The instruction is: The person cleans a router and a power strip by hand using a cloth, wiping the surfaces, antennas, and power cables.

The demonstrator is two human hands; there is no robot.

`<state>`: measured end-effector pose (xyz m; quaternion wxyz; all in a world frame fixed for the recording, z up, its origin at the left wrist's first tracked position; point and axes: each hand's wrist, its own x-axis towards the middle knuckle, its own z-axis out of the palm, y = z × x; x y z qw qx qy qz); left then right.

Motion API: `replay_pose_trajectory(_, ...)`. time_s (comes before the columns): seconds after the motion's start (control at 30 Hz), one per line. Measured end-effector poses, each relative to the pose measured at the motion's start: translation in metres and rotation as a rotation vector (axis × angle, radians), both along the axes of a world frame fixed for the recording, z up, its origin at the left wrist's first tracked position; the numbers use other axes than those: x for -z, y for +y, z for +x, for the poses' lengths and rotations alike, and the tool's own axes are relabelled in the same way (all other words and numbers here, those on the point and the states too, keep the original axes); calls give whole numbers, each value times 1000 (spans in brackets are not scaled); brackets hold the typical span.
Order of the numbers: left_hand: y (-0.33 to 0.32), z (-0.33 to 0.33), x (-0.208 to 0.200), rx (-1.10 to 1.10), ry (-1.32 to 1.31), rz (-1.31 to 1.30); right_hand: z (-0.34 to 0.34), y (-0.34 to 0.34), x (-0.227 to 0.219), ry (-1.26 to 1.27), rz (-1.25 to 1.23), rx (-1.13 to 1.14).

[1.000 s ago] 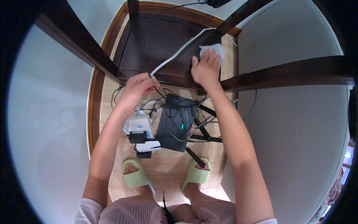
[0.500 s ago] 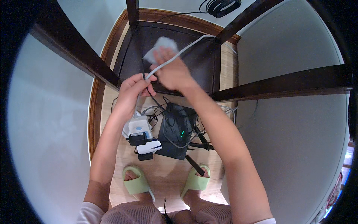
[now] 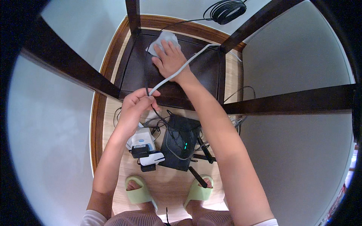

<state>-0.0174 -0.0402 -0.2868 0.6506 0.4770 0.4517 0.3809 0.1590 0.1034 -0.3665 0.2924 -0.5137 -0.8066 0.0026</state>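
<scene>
White cloth [image 3: 164, 38] lies under the right hand [image 3: 171, 63], fingers spread, back-left on the shelf [image 3: 203, 83], beyond the left hand [image 3: 135, 108] pinching two cables [image 3: 199, 53].

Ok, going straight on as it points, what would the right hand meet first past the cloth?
Probably the brown baseboard, though the thin black cable may come first; depth is unclear.

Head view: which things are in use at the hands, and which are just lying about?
In use:
- white cable and black cable, in the left hand
- white cloth, under the right hand
- dark wooden panel, beneath the cloth

Lying about:
- black box with antennas
- white power strip, adapters plugged in
- coiled black cable
</scene>
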Motion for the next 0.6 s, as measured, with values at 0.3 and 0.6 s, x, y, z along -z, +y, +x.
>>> replay_pose_trajectory(0.3, 0, -7, 0, -19, -16, 2, 14, 18, -9, -136, -203, 391)
replay_pose_trajectory(0.6, -3, -3, 0, 22, 13, 37, 72, -19, -35, -148, -652, 819)
